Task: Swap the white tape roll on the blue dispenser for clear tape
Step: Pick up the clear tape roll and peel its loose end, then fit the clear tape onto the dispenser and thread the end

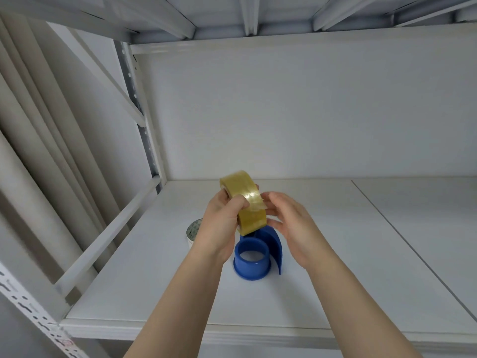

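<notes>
My left hand [222,223] holds a yellowish clear tape roll [245,202] up above the shelf, thumb pressed on its outer face. A short loose end of tape sticks out near the thumb. My right hand [289,223] hovers just right of the roll, fingers spread, fingertips near the loose end. Below the roll stands the blue dispenser [255,257] on the shelf, its round core bare and its curved guard on the right. The white tape roll [192,232] lies on the shelf to the left, partly hidden behind my left wrist.
Everything sits on a white metal shelf board [361,254] with a back wall behind and another shelf overhead. A perforated upright post [144,140] and diagonal braces [108,236] close the left side. A seam [402,244] runs across the board on the right.
</notes>
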